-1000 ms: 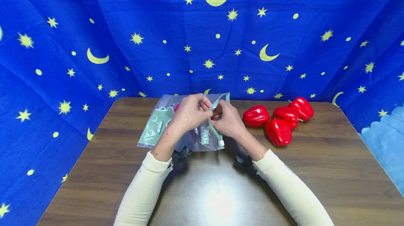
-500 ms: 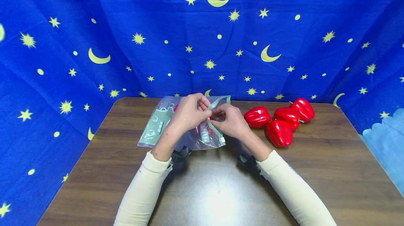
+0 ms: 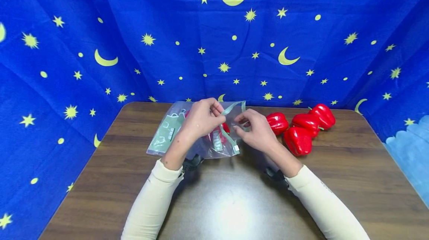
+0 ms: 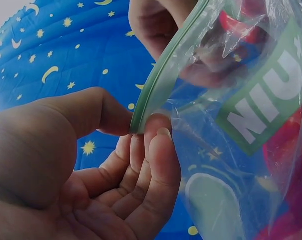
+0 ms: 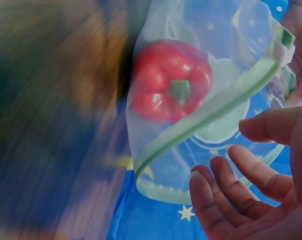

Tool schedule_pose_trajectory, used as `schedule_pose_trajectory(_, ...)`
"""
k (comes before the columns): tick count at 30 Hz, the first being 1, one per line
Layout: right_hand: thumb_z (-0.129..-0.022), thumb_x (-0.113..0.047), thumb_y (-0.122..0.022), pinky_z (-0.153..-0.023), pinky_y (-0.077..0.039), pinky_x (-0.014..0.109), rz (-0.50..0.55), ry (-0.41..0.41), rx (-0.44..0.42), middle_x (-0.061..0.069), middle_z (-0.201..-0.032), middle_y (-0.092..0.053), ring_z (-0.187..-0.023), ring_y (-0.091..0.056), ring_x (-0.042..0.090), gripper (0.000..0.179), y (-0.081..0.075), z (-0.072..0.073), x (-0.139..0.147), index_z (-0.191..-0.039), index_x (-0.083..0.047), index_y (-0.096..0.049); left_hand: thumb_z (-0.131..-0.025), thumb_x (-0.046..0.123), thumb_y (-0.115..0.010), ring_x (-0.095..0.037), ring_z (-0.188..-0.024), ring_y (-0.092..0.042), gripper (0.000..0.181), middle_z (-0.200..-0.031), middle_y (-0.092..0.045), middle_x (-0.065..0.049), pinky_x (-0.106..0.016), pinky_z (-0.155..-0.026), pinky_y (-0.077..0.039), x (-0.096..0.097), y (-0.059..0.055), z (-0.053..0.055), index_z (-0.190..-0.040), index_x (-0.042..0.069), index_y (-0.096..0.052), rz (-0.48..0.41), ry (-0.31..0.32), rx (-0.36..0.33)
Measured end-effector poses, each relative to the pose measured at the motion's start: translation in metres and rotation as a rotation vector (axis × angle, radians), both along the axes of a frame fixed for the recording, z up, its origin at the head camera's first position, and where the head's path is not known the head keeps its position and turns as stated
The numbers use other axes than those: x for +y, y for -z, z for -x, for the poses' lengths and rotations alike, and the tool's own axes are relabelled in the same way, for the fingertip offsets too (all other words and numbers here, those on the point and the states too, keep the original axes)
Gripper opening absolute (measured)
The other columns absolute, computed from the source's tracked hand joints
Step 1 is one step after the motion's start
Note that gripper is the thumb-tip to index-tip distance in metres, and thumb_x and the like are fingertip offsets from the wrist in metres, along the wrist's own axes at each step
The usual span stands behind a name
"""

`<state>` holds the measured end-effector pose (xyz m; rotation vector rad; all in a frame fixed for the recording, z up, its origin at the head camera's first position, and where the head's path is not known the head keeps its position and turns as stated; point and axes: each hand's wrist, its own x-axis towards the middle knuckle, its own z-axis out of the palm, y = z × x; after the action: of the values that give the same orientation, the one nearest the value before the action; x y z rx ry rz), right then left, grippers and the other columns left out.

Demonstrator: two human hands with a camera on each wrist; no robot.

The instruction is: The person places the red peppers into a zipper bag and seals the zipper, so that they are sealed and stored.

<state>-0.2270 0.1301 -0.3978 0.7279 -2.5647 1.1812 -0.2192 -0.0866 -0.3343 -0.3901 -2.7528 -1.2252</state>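
Observation:
A clear slider zip bag [image 3: 207, 153] with pale green edging and print lies at the table's back. My left hand [image 3: 202, 119] pinches the bag's green zip edge [image 4: 153, 95] between thumb and fingers. Through the plastic shows a red bell pepper [image 5: 171, 80] with a green stem, and more red [image 4: 291, 165] shows near the printed letters. My right hand [image 3: 256, 130] is just right of the bag's parted mouth, fingers loosely bent and holding nothing. The white slider [image 5: 283, 54] sits at the near end of the zip.
Several red bell peppers [image 3: 297, 141] lie grouped on the wooden table [image 3: 335, 180], right of my right hand. A blue cloth [image 3: 187, 20] with yellow moons and stars hangs behind the table. Light blue fabric [image 3: 410, 154] shows at the right edge.
My right hand has drawn away from the bag's mouth toward the right, its fingers coming off the zip edge. My left hand keeps its pinch and has barely moved.

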Motion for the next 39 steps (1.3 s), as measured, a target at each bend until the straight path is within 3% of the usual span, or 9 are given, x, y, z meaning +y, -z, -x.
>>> schedule_pose_trajectory(8,-0.088,-0.008,-0.08,-0.085,-0.062,0.05,-0.018,-0.005,0.047,0.015,-0.105,-0.072,-0.093,-0.072,0.033,0.022,0.001,-0.01,0.017,-0.108,-0.001,-0.073,-0.082,0.014,-0.077,-0.015,-0.073,-0.064,0.012,-0.083,-0.071,0.0,-0.031,-0.068,-0.05,-0.001,-0.001,-0.001,-0.092,0.013,-0.071,0.007,-0.013,-0.004)
schedule_pose_trajectory(16,-0.086,-0.011,-0.082,-0.077,-0.056,0.042,-0.101,0.051,0.108,0.006,-0.106,-0.07,-0.089,-0.062,0.023,0.029,-0.005,-0.023,0.034,-0.113,-0.006,-0.073,-0.082,0.015,-0.077,-0.015,-0.074,-0.063,0.012,-0.084,-0.07,0.001,-0.032,-0.069,-0.05,0.0,-0.003,-0.001,-0.093,0.014,-0.07,0.023,-0.019,-0.006)
schedule_pose_trajectory(23,-0.085,-0.009,-0.081,-0.089,-0.054,0.044,-0.114,0.068,0.186,0.004,-0.111,-0.07,-0.104,-0.065,0.024,0.03,-0.004,-0.034,0.055,-0.114,-0.007,-0.071,-0.082,0.015,-0.076,-0.015,-0.074,-0.063,0.012,-0.084,-0.07,0.001,-0.032,-0.07,-0.05,0.0,-0.001,0.0,-0.092,0.014,-0.07,0.02,-0.009,-0.005)
schedule_pose_trajectory(30,-0.084,-0.006,-0.084,-0.094,-0.057,0.049,-0.16,0.11,0.17,0.004,-0.12,-0.069,-0.112,-0.065,0.024,0.038,-0.004,-0.044,0.078,-0.119,-0.008,-0.07,-0.082,0.015,-0.076,-0.015,-0.074,-0.063,0.012,-0.084,-0.07,0.001,-0.032,-0.07,-0.05,-0.001,-0.001,-0.001,-0.092,0.014,-0.07,0.018,-0.004,-0.006)
schedule_pose_trajectory(34,-0.085,-0.001,-0.077,-0.094,-0.055,0.051,-0.197,0.127,0.191,0.006,-0.121,-0.069,-0.112,-0.064,0.026,0.036,-0.006,-0.047,0.094,-0.12,-0.007,-0.071,-0.082,0.014,-0.076,-0.015,-0.075,-0.063,0.011,-0.083,-0.07,0.0,-0.032,-0.071,-0.05,-0.003,-0.002,0.0,-0.092,0.014,-0.07,0.016,0.0,-0.009)
schedule_pose_trajectory(39,-0.082,0.006,-0.066,-0.094,-0.048,0.043,-0.224,0.136,0.254,0.006,-0.117,-0.068,-0.111,-0.064,0.025,0.036,-0.005,-0.048,0.115,-0.116,-0.003,-0.072,-0.081,0.014,-0.077,-0.015,-0.075,-0.063,0.012,-0.084,-0.07,0.0,-0.032,-0.071,-0.05,-0.005,-0.003,0.0,-0.091,0.014,-0.071,0.03,0.002,-0.007)
